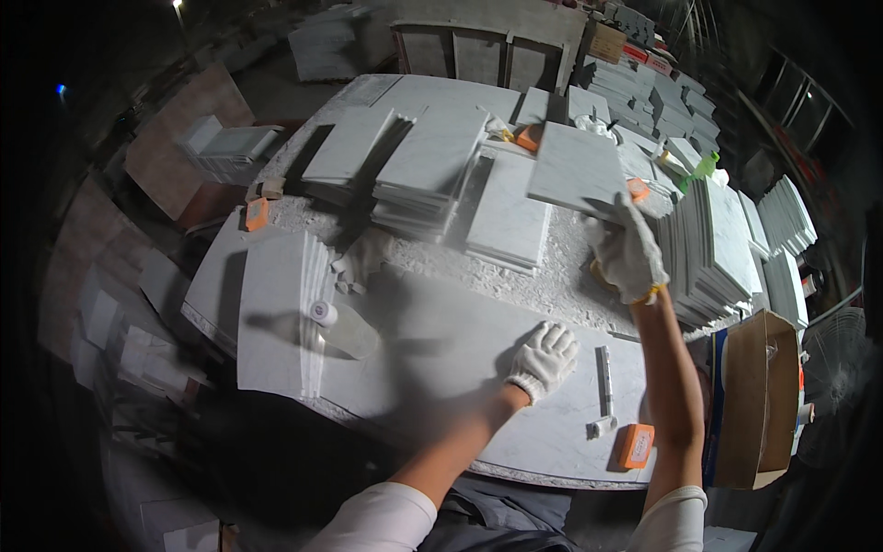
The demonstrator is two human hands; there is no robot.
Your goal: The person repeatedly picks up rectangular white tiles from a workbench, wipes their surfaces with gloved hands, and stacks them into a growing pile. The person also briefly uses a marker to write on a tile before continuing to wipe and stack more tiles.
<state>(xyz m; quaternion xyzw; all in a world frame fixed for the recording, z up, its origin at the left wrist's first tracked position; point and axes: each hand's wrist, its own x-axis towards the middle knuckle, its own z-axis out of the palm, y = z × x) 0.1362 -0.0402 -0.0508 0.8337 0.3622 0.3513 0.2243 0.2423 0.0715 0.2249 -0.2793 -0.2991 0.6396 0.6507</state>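
Observation:
My right hand (633, 253), in a white knit glove, grips a pale marble tile (578, 166) by its near right corner. The tile is raised at a tilt above the far part of the worktable. My left hand (544, 359), gloved the same way, lies flat with its fingers spread on a large pale slab (460, 322). Just right of that hand are a slim white tool (604, 382) and an orange block (636, 446). A clear bottle with a white cap (345, 329) stands farther left on the slab.
Stacks of marble tiles (428, 156) and a lower stack (506, 212) cover the far table. More tiles (713, 239) stand on edge at right, beside an open cardboard box (754, 400). White dust (570, 285) coats the middle. Another orange block (256, 214) sits far left.

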